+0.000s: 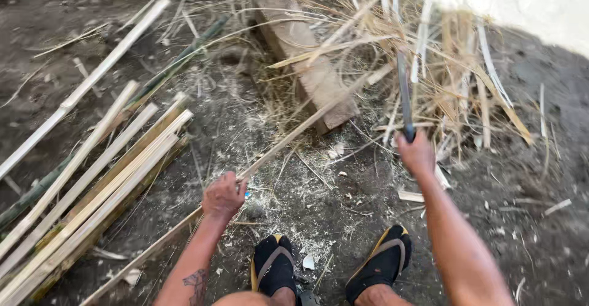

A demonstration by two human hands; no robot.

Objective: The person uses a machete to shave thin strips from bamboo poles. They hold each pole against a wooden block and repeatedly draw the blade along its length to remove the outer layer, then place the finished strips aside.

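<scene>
Holding a bamboo strip [288,135] in a closed left hand [223,195], its far end on the block [310,67], the right hand [417,154] clenches a raised knife [404,94], seemingly poised to chop; aim needs care.

A long, thin, pale bamboo strip [288,137] runs diagonally from lower left to the upper middle of the frame, its far part resting over a wooden block. A dark-bladed knife [404,97] stands nearly upright at centre right, raised.
</scene>
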